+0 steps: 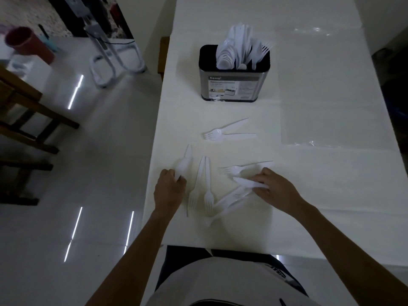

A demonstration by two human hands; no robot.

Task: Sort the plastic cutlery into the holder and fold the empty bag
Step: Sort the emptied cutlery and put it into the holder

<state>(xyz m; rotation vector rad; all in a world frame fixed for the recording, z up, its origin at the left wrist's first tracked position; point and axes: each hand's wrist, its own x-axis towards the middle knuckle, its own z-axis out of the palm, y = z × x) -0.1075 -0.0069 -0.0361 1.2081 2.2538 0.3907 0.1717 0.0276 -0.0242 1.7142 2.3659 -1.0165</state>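
left hand (170,188) fingers curled round a white cutlery bundle (184,164). right hand (271,188) pinches a white piece (247,183) lying crosswise. two forks (203,184) lie between both sets of fingers, long axis fore-aft, tines toward the body, left hand nearer. holder (234,85) well ahead of both; bag (320,96) flat beyond right fingers.

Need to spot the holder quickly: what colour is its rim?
Black rim on a silver metal holder, clearest in the head view.
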